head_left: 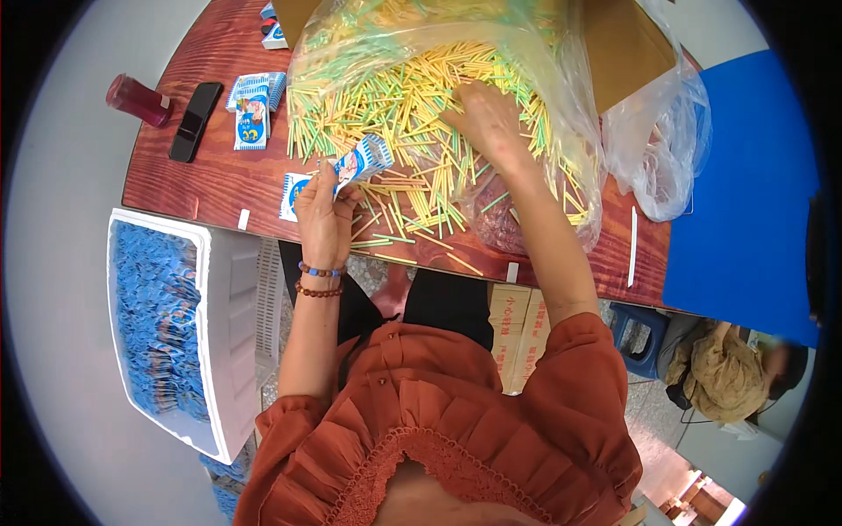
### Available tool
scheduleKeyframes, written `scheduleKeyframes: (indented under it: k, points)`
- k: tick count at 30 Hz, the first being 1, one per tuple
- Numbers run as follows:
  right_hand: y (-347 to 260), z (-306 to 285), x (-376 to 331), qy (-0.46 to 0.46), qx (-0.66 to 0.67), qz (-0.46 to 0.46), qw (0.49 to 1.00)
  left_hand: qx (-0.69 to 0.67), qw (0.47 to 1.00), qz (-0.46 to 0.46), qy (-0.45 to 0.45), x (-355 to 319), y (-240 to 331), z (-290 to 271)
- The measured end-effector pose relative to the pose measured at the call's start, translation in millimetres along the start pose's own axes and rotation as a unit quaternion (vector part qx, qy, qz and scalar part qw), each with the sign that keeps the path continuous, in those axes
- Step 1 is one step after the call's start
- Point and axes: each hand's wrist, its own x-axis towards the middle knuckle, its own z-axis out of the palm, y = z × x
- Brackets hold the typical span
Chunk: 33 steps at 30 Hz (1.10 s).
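Between the thumb and fingers of my left hand [324, 215] is a small blue-and-white packet [370, 158], tilted up to the right. Another blue-and-white packet [292, 195] lies flat beside that hand. My right hand [491, 124] rests over a large heap of thin yellow and green sticks [395, 96], its thumb apart from the fingers and no stick plainly gripped. The heap spills from a clear plastic bag [570, 123] onto the red wood-grain table [189, 188]. Loose sticks lie near the front edge.
Further left are stacked packets [253, 110], a black phone [195, 121] and a dark red jar [140, 100]. A white foam box [232, 298] full of blue packets stands below the table's left edge. Crumpled clear plastic [658, 167] and a blue board [745, 175] are on the right.
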Motion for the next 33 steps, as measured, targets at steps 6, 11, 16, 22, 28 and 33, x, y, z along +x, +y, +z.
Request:
scheduleKeyframes:
  k: [6, 11, 16, 22, 28, 33]
  points:
    - [-25.0, 4.2, 18.9, -0.111, -0.058, 0.037, 0.991, -0.007, 1.0, 0.001, 0.022, 2.7, 5.2, -8.6]
    - [-19.5, 24.2, 22.8, -0.076, -0.11, 0.024, 0.991, -0.007, 1.0, -0.005, 0.019, 3.4, 8.0, -9.1]
    - [7.3, 14.4, 19.5, -0.142, -0.046, 0.036, 0.988, -0.015, 0.999, -0.009, 0.032, 3.9, 10.7, -10.7]
    - [31.7, -3.8, 8.4, -0.13, 0.366, 0.106, 0.915, -0.002, 0.999, -0.015, 0.035, 5.7, 7.6, -11.2]
    - [17.8, -6.9, 0.7, -0.031, 0.581, 0.159, 0.798, -0.021, 0.999, -0.031, 0.023, 10.2, -5.4, 1.7]
    - [-37.2, -22.9, -13.6, 0.053, 0.705, 0.159, 0.689, -0.013, 0.998, -0.055, 0.003, 13.3, -19.5, 17.6]
